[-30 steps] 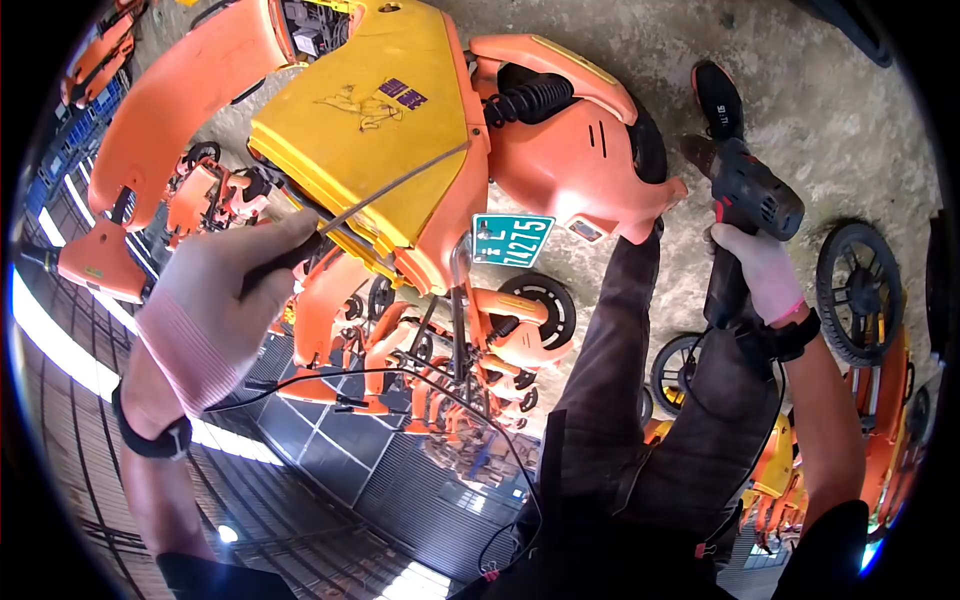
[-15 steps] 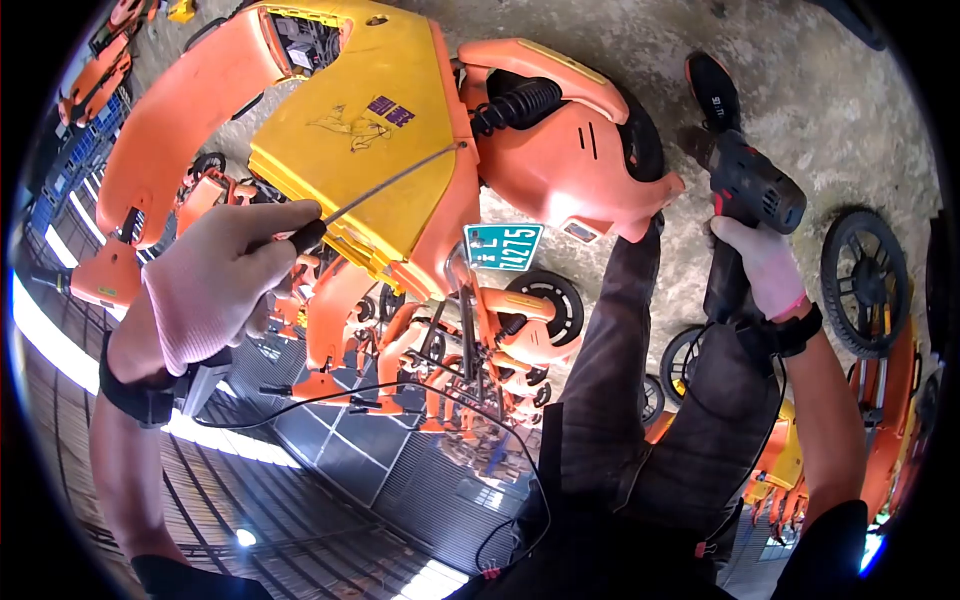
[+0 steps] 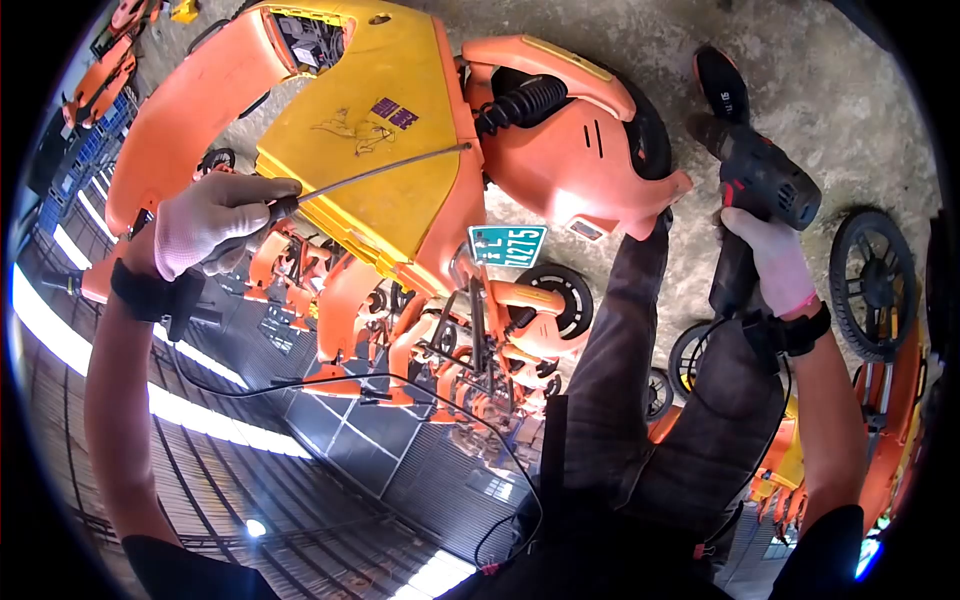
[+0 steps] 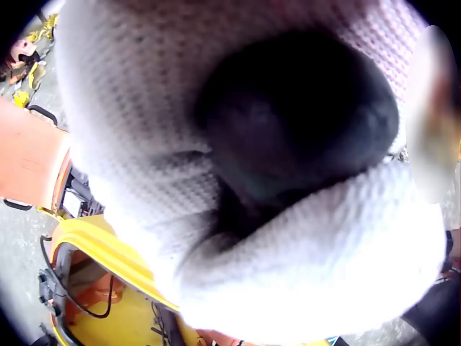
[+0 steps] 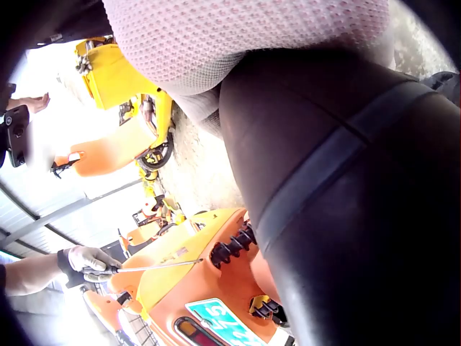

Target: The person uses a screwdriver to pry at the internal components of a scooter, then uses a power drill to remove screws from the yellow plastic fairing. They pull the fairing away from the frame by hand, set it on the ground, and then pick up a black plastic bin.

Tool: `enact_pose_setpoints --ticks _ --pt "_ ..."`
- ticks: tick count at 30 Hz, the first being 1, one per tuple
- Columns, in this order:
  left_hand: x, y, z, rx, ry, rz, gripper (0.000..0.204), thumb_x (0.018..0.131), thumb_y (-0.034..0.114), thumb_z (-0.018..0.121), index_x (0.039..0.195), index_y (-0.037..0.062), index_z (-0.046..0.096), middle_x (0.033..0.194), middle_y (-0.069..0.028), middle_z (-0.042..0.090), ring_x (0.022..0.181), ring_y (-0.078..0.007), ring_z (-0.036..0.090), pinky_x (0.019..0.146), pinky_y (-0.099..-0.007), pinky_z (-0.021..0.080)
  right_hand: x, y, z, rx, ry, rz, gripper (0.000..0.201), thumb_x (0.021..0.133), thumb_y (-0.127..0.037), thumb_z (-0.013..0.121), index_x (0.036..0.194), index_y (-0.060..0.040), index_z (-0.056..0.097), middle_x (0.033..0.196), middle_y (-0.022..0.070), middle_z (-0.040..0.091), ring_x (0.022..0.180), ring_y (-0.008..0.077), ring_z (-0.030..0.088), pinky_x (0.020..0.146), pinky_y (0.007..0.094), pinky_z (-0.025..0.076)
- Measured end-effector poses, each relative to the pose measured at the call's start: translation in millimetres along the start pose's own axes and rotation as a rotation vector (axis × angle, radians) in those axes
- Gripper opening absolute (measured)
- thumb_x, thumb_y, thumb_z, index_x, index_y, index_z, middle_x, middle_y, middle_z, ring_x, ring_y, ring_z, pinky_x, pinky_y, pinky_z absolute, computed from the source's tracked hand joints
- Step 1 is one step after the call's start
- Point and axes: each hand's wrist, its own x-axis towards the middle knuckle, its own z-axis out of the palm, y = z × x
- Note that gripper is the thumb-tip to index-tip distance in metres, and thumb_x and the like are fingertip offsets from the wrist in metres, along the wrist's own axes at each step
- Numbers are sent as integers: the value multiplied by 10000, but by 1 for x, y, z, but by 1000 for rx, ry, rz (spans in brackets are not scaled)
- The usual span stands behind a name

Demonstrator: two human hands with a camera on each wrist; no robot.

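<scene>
Concrete floor point(image 3: 800, 90) lies beneath the power drill point(image 3: 770, 180) the right hand point(image 3: 775, 262) grips.

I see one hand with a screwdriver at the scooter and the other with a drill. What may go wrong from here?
The screwdriver, held by the left hand, lies slanted across the yellow panel; if its tip slips, it might scratch it.
The drill in the right hand appears near the shoe; an accidental start could be risky.
The cable hangs loosely and might snag.
</scene>
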Motion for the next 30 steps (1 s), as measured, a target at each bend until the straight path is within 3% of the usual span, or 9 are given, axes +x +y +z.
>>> enact_pose_setpoints --ticks 3,6,11,13,15,16,23,27,30 --pt "6 -19 0 -51 17 30 443 958 215 590 1316 -38 524 769 -31 585 469 -41 470 414 -185 382 1 -1 1 8 17 73 240 824 -118 684 1036 -21 626 911 44 654 786 123 623 724 273 503" --pt "14 -32 0 -7 72 85 425 951 211 600 1290 -39 549 770 -39 600 466 -34 478 400 -179 372 3 -9 1 -27 -92 74 240 832 -98 676 1063 -52 631 929 37 655 814 129 627 728 280 508" --pt "6 -22 9 26 112 53 418 945 211 607 1283 -31 561 744 -35 600 436 -30 467 368 -182 355 19 -27 31 33 -501 19 271 822 -72 670 1078 5 625 917 66 661 803 156 634 736 302 520" --pt "7 -22 8 20 110 53 422 948 218 605 1285 -32 558 729 -30 593 425 -31 464 369 -184 359 34 -39 53 -46 -626 9 290 833 -131 691 1079 4 619 927 57 657 769 148 621 720 304 523" --pt "6 -23 6 -1 117 47 418 949 215 604 1286 -28 559 713 -29 586 416 -32 460 365 -186 358 38 -57 82 -53 -619 -27 310 850 -194 704 1084 -8 621 922 56 657 748 133 614 716 292 522" --pt "6 -25 5 1 98 67 418 948 214 605 1287 -27 558 710 -30 585 415 -32 460 363 -187 356 58 -51 83 -90 -737 -21 341 861 -236 710 1108 -18 622 942 51 658 777 120 615 717 283 524" --pt "11 -26 2 -9 99 36 459 927 208 614 1302 -45 536 731 -56 605 405 -46 460 360 -186 352 91 -49 96 -247 -777 47 358 836 -142 707 1160 -16 622 999 38 657 880 131 637 746 300 543" --pt "18 -37 -6 82 82 151 448 927 221 619 1286 -39 558 752 -61 626 415 -45 470 375 -191 364 89 -53 97 -321 -815 56 354 831 -141 700 1157 -26 623 1003 37 655 894 132 637 752 300 543" --pt "8 -13 5 75 99 68 443 932 229 618 1282 -37 565 750 -49 627 462 -33 480 421 -188 380 85 -53 100 -290 -790 87 325 829 -146 698 1123 -26 630 1006 39 655 905 137 638 752 300 544"
